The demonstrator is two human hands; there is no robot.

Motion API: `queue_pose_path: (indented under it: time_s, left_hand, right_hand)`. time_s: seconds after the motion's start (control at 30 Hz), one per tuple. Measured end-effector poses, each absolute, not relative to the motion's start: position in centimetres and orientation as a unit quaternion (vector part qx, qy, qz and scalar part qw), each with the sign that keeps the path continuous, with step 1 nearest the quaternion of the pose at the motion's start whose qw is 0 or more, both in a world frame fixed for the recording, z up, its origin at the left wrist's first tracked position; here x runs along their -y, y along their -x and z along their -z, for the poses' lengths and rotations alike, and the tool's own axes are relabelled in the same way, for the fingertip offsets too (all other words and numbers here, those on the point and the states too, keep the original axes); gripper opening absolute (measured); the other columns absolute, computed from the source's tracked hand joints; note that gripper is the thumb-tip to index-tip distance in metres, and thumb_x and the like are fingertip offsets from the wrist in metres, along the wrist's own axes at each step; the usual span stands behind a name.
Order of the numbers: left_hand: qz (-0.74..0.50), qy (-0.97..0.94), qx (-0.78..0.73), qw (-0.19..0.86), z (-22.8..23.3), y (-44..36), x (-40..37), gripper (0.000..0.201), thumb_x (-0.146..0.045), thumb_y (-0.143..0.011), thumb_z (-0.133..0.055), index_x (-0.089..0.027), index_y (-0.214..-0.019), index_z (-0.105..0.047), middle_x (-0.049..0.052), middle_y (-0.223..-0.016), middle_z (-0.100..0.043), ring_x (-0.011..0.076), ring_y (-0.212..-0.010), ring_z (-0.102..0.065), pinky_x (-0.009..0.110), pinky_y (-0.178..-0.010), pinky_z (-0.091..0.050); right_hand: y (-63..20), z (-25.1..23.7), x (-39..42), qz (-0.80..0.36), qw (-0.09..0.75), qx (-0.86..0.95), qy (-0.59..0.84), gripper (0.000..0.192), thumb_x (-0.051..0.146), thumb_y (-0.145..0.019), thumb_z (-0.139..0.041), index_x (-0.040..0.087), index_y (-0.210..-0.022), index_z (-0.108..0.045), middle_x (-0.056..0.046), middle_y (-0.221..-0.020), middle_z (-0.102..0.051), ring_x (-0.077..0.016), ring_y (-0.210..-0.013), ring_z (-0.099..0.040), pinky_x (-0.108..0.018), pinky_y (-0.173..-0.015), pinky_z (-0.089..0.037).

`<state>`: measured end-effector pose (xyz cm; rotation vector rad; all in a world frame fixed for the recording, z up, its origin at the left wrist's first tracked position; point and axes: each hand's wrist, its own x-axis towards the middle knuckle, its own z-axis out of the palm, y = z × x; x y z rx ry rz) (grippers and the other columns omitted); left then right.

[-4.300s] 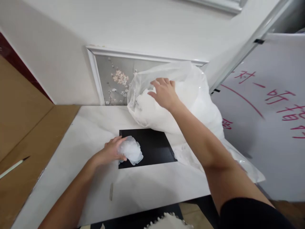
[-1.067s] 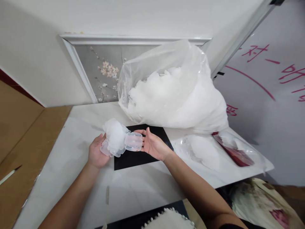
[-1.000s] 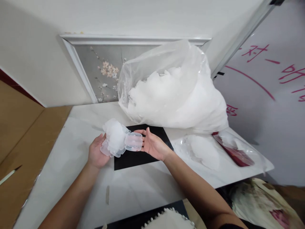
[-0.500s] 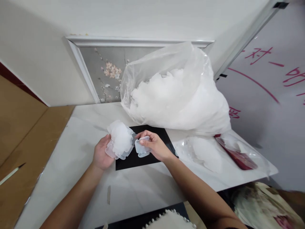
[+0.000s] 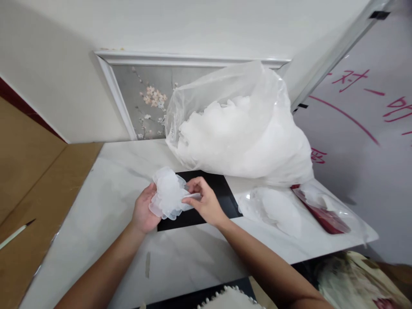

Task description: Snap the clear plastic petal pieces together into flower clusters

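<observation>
My left hand [image 5: 146,210] supports a loose stack of frosted, translucent plastic pieces [image 5: 168,191] with scalloped edges, held above a black mat [image 5: 206,216]. Its fingers are mostly behind the stack. From the right, my right hand [image 5: 206,201] pinches a thin translucent plastic piece [image 5: 191,197] between thumb and fingers. That piece is tilted nearly edge-on, at the stack's right edge; whether the two touch I cannot tell. Behind my hands leans a large clear bag [image 5: 267,141] full of similar white scalloped pieces.
A smaller clear bag [image 5: 273,210] with white pieces lies right of the mat, beside a red item under clear plastic [image 5: 325,212]. A brush [image 5: 16,234] rests on brown cardboard [image 5: 35,214] at left. A bead-edged white object [image 5: 228,298] shows at the table's front.
My right hand has brought its plastic piece left against or close to the stack and turned it from face-on to edge-on. My left hand and its stack have shifted slightly right in the view.
</observation>
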<state>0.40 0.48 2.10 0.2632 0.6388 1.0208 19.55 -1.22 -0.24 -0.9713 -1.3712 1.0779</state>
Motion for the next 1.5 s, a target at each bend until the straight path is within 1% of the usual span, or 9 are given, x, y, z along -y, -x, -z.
queue_pose_path:
  time_s: [0.07,0.27,0.43,0.63,0.97,1.13,1.27,1.4,1.5]
  left_hand:
    - [-0.476,-0.111,-0.296,0.821,-2.0,-0.2,-0.6,0.027,-0.03,-0.093,-0.048,-0.015,-0.093,-0.071,0.006,-0.08,-0.077,0.0268,-0.092,-0.073,0.04,-0.092,-0.054]
    - [-0.484,-0.104,-0.279,0.823,-1.3,0.2,-0.7,0.026,-0.036,-0.09,-0.054,-0.017,-0.099,-0.069,0.009,-0.095,-0.078,0.0303,-0.103,-0.07,0.045,-0.097,-0.051]
    - [-0.497,-0.112,-0.279,0.814,-0.9,0.8,-0.8,0.028,-0.04,-0.088,-0.056,-0.018,-0.101,-0.069,0.009,-0.101,-0.077,0.0329,-0.114,-0.065,0.047,-0.1,-0.048]
    - [-0.519,-0.123,-0.269,0.802,-1.4,0.5,-0.5,0.03,-0.043,-0.088,-0.055,-0.019,-0.099,-0.07,0.008,-0.1,-0.077,0.0321,-0.116,-0.064,0.046,-0.103,-0.046]
    - [-0.517,-0.133,-0.266,0.803,-1.1,0.3,-0.6,0.032,-0.039,-0.09,-0.054,-0.018,-0.109,-0.068,0.009,-0.105,-0.077,0.0309,-0.113,-0.065,0.047,-0.102,-0.048]
    - [-0.502,-0.132,-0.266,0.812,-1.2,-0.2,-0.5,0.038,-0.035,-0.093,-0.048,-0.016,-0.122,-0.064,0.01,-0.109,-0.076,0.0299,-0.103,-0.07,0.047,-0.091,-0.055]
    - [-0.512,-0.134,-0.304,0.792,-0.5,-0.2,-0.6,0.032,-0.013,-0.084,-0.056,-0.013,-0.114,-0.068,0.008,-0.093,-0.079,0.0237,-0.086,-0.074,0.033,-0.08,-0.058]
    - [-0.531,-0.168,-0.327,0.764,-0.5,0.1,-0.6,0.055,0.0,-0.076,-0.056,-0.022,-0.127,-0.062,0.003,-0.1,-0.078,0.0209,-0.088,-0.074,0.03,-0.079,-0.059]
    - [-0.535,-0.194,-0.336,0.75,-0.8,0.3,-0.6,0.064,0.001,-0.074,-0.059,-0.025,-0.132,-0.058,0.002,-0.102,-0.078,0.0215,-0.093,-0.073,0.031,-0.084,-0.058]
  right_hand:
    - [-20.6,-0.1,0.8,-0.525,0.547,0.518,0.396,0.038,0.033,-0.067,-0.081,0.023,-0.098,-0.061,0.001,-0.084,-0.057,-0.0128,-0.069,-0.052,-0.027,-0.064,-0.044]
    - [-23.3,-0.2,-0.2,-0.649,0.553,0.393,0.344,0.05,0.056,-0.054,-0.086,0.023,-0.081,-0.061,0.001,-0.072,-0.057,-0.0139,-0.063,-0.051,-0.027,-0.06,-0.044]
    - [-22.3,0.1,0.5,-0.676,0.466,0.48,0.31,0.056,0.073,-0.067,-0.07,0.021,-0.085,-0.061,-0.004,-0.081,-0.059,-0.0195,-0.076,-0.056,-0.03,-0.065,-0.047]
    - [-20.2,-0.3,1.2,-0.461,0.464,0.664,0.363,0.033,0.05,-0.083,-0.065,0.022,-0.073,-0.052,-0.008,-0.106,-0.054,-0.0229,-0.104,-0.055,-0.037,-0.092,-0.043]
    - [-19.8,-0.6,1.9,-0.442,0.516,0.587,0.44,0.036,0.035,-0.077,-0.072,0.023,-0.063,-0.041,-0.003,-0.085,-0.067,-0.02,-0.078,-0.059,-0.033,-0.071,-0.044]
    - [-20.1,-0.9,2.3,-0.302,0.556,0.651,0.419,0.028,0.031,-0.086,-0.063,0.028,-0.063,-0.047,-0.007,-0.097,-0.072,-0.0262,-0.09,-0.06,-0.045,-0.083,-0.046]
    - [-19.4,-0.3,2.0,-0.349,0.401,0.779,0.332,0.007,0.028,-0.086,-0.06,0.03,-0.08,-0.062,-0.006,-0.101,-0.074,-0.028,-0.102,-0.061,-0.051,-0.094,-0.043]
    - [-20.0,-1.0,2.1,-0.455,0.425,0.707,0.333,0.018,0.033,-0.085,-0.066,0.026,-0.073,-0.054,-0.007,-0.108,-0.074,-0.0255,-0.102,-0.064,-0.046,-0.09,-0.047]
    - [-21.6,-1.5,1.7,-0.555,0.42,0.629,0.347,0.028,0.036,-0.078,-0.074,0.022,-0.071,-0.051,-0.005,-0.095,-0.074,-0.0206,-0.084,-0.066,-0.035,-0.074,-0.05]
